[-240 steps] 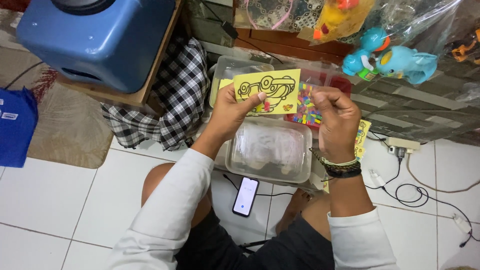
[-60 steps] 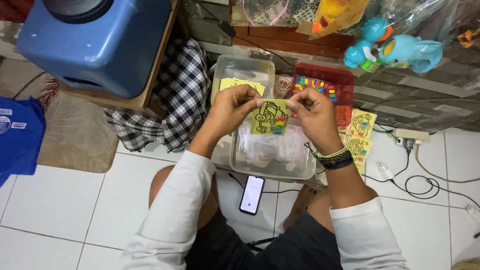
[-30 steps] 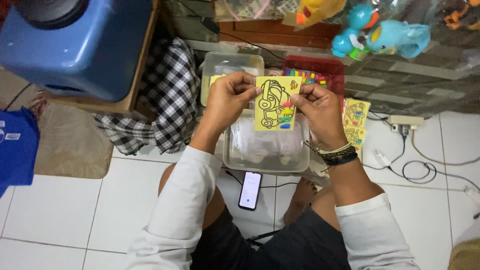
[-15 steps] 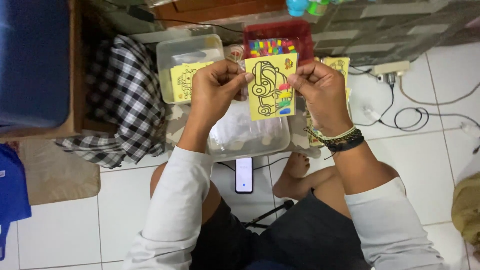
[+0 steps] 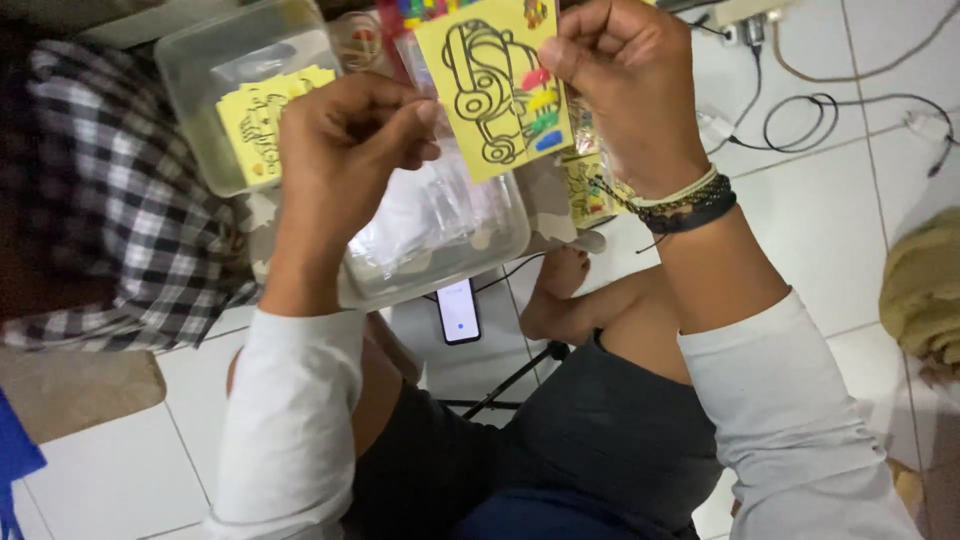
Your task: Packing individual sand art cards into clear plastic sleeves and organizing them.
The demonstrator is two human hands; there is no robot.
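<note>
I hold a yellow card with a black outline drawing and several coloured patches, upright in front of me. My left hand pinches its left edge. My right hand, with dark and pale bracelets at the wrist, grips its top right corner. Below the card sits a clear plastic tub with clear plastic bags in it. A second clear tub behind my left hand holds more yellow cards.
A phone lies on the white tiled floor by my bare foot. A black-and-white checked cloth lies at the left. Cables and a power strip run across the floor at the upper right. A tan bag sits at the right edge.
My view has swung down and closer. Both hands raised the yellow card from over the tub and keep holding it upright; the blue container has left the view.
</note>
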